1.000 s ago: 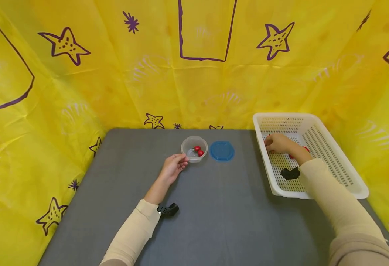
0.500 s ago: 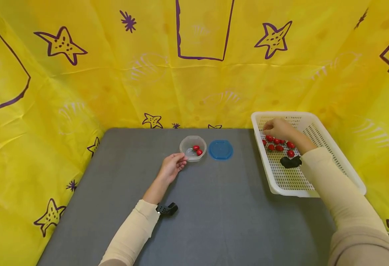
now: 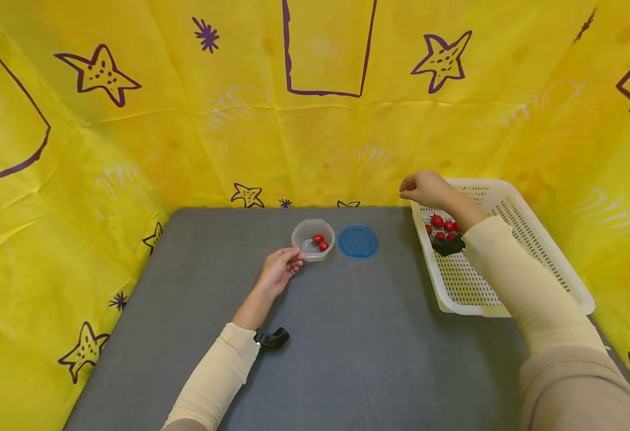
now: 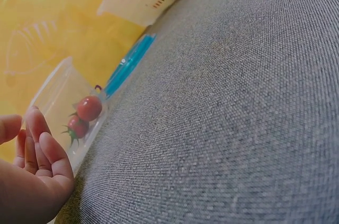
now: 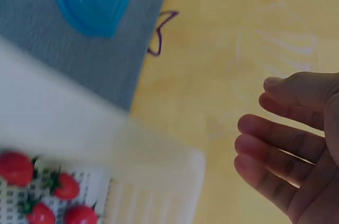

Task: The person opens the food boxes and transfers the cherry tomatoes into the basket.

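Note:
My left hand (image 3: pixel 279 270) pinches the near left rim of a small clear plastic container (image 3: pixel 305 230) between thumb and fingers. Two cherry tomatoes (image 3: pixel 323 246) lie inside it. Just right of the container, a blue lid (image 3: pixel 358 242) lies flat on the table. My right hand (image 3: pixel 426 188) is raised above the far left corner of a white plastic basket (image 3: pixel 434 281). Its thumb and forefinger (image 5: pixel 288 107) are close together, the other fingers loosely bent, and nothing shows between them. Several red tomatoes (image 5: pixel 66 186) with green stems rest in the basket, partly hidden by my right arm.
A grey cloth-covered table (image 3: pixel 347 359) carries everything. Yellow curtain (image 3: pixel 212 137) printed with starfish closes off the back and both sides. The basket's raised wall (image 3: pixel 428 263) stands between its tomatoes and the lid.
My right hand has risen out of the basket and moved left past its far corner, uncovering tomatoes. My left hand has stayed at the container, which still holds two tomatoes.

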The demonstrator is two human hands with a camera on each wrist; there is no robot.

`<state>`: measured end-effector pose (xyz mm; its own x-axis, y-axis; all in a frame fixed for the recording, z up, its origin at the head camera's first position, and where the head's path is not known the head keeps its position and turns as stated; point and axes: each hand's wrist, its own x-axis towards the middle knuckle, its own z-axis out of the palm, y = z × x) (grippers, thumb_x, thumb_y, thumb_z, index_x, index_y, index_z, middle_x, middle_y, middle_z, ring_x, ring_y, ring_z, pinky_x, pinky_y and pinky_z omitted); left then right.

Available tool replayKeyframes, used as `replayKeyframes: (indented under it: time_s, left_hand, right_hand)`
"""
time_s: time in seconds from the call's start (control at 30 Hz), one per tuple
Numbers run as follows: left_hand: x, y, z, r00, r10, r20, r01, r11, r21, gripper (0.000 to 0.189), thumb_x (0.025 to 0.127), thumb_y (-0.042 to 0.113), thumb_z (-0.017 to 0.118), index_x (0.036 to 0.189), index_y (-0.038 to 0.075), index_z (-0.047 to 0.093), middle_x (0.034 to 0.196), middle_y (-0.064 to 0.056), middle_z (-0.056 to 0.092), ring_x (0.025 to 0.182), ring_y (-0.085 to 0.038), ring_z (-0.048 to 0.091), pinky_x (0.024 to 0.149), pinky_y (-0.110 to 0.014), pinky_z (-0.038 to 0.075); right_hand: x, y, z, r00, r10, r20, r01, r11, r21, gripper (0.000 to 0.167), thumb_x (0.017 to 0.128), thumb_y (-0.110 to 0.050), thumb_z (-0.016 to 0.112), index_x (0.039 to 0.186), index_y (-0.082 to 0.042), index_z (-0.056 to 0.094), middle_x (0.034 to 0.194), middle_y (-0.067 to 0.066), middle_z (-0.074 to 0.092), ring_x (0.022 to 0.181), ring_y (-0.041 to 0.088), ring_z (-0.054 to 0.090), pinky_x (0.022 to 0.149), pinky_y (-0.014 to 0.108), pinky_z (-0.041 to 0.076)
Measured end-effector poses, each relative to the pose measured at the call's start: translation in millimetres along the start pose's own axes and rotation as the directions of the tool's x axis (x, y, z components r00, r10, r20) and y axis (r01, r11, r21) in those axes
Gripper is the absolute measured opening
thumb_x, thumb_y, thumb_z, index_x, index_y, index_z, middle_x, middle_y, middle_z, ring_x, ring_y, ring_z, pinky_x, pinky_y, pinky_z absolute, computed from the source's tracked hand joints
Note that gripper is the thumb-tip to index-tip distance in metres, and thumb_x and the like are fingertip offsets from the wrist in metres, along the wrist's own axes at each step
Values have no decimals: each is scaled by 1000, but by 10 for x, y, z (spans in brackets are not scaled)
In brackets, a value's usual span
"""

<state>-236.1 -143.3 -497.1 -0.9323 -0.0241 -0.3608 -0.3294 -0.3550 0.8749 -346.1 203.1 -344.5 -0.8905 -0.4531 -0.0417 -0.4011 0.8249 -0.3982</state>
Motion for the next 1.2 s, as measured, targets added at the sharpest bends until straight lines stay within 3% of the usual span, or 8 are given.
replayKeyframes:
  time_s: [0.27, 0.6, 0.83, 1.2]
  left_hand:
    - [5, -7, 9, 1000, -1, 2, 1, 1000, 0, 6, 98, 9, 55, 92, 9, 58, 72, 4, 68, 64, -6, 59, 66, -21, 47]
    - [0, 4, 11, 1000, 0, 10, 1, 1000, -5, 7, 98, 10, 55, 92, 8, 58, 71, 5, 67, 63, -6, 58, 66, -21, 47]
    - [-18, 13, 15, 1000, 2, 8, -2, 1000, -5, 4, 98, 10, 54, 96, 7, 56, 70, 6, 67, 63, -6, 58, 66, -21, 47]
    - [-22, 8, 16, 1000, -8, 14, 9, 1000, -16, 8, 99, 10, 54, 92, 9, 58, 70, 6, 67, 63, -6, 58, 65, -20, 47]
  right_hand:
    - [172, -256, 123, 999, -49, -22, 49, 998, -28, 35, 93, -12, 62, 123, 5, 58, 109, 28, 66, 94, 39, 64, 85, 50, 51]
    - [372, -596, 269, 989, -150, -2, 150, 987, -60, 32, 91, -14, 63, 117, 5, 63, 105, 25, 69, 98, 39, 64, 91, 50, 49]
    - [516, -828, 379, 990, -138, 37, 140, 988, -62, 41, 92, -18, 63, 128, 2, 58, 110, 22, 68, 96, 35, 65, 89, 46, 50]
    - [664, -1036, 687, 973, -215, 85, 221, 973, -67, 34, 93, -17, 62, 121, 2, 63, 108, 19, 70, 100, 31, 65, 92, 42, 51]
